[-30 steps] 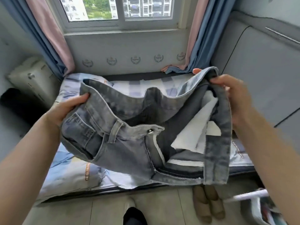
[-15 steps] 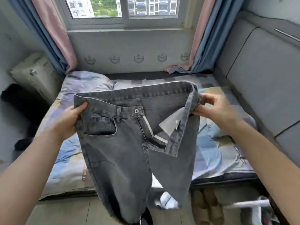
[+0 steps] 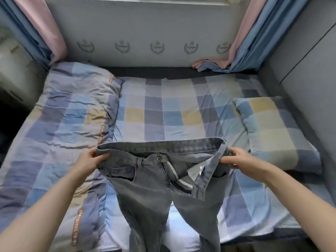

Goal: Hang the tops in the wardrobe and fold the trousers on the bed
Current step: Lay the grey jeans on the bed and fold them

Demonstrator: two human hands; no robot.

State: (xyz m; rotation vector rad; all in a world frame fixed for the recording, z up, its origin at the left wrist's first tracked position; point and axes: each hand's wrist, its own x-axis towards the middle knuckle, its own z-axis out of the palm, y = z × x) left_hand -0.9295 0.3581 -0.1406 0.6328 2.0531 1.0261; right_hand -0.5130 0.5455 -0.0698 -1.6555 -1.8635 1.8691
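A pair of grey jeans (image 3: 149,193) is spread front side up over the bed (image 3: 172,113), fly open and white pocket lining showing. Its legs run toward me and drop past the bed's near edge. My left hand (image 3: 91,159) grips the left end of the waistband. My right hand (image 3: 236,159) pinches the right end, where the waistband folds over. No tops or wardrobe are in sight.
A folded checked duvet (image 3: 60,135) covers the bed's left half. A checked pillow (image 3: 278,131) lies at the right. Blue and pink curtains (image 3: 241,39) hang at both far corners. A grey padded wall (image 3: 309,73) bounds the right side.
The jeans, held up in the air before, have come down over the bed. Both hands have kept their hold on the waistband, and my view has tilted downward over the mattress.
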